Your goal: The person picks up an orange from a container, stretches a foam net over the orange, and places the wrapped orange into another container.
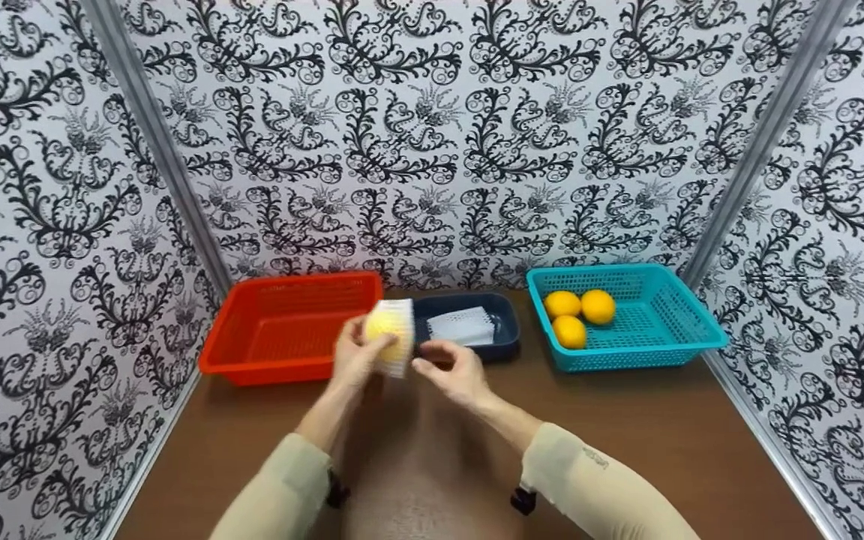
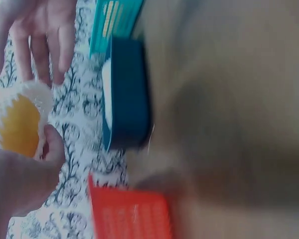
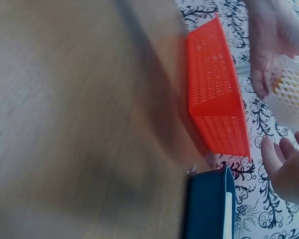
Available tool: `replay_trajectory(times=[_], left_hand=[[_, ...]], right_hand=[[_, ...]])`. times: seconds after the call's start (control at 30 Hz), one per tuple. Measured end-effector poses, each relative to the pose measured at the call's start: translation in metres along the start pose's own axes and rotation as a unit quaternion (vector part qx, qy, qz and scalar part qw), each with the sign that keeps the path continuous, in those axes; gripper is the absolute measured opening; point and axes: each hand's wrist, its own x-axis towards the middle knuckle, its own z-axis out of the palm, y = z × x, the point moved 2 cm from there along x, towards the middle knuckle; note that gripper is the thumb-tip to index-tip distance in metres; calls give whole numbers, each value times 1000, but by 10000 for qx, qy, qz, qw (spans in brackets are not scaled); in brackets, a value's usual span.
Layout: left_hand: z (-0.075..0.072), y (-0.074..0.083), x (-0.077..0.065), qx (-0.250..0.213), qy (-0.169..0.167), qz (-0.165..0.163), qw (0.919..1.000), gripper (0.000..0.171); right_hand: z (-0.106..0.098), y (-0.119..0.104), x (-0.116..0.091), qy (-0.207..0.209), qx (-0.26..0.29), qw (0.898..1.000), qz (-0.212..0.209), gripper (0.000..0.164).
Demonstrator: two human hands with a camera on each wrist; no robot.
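My left hand [image 1: 352, 358] grips an orange [image 2: 21, 128] wrapped in a white foam net sleeve [image 1: 402, 358], held up over the table between the red basket and the dark tray. Orange skin shows through the sleeve's open side in the left wrist view, while the mesh covers most of the fruit in the right wrist view. Just right of the sleeve is my right hand [image 1: 460, 375], its fingers apart from the net and with nothing in them. Behind the hands, more white foam nets [image 1: 462, 327] lie in the dark blue tray [image 1: 507, 330].
At the left stands a red basket [image 1: 214, 358] with no fruit visible inside. A turquoise basket [image 1: 672, 356] at the right bears three oranges [image 1: 569, 331] in its left part. Patterned walls [image 1: 432, 150] close off the brown table [image 1: 627, 450] at the back and sides.
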Motion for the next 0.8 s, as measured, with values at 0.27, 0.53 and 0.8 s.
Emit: replay_trajectory(times=[0.27,0.53,0.8], left_hand=[[-65,18,45,1926,113,619,9793,70],[-119,21,88,4320,265,1190,8936,88],[-150,11,108,5285,-276,1015,8424,99]], right_hand=[[27,-7,8,18,-1706,9768,-1295,30],[58,-4,29,-334,-2621,9566,-1233,32],[82,0,38,-384,-3471,9282,-1288,28]])
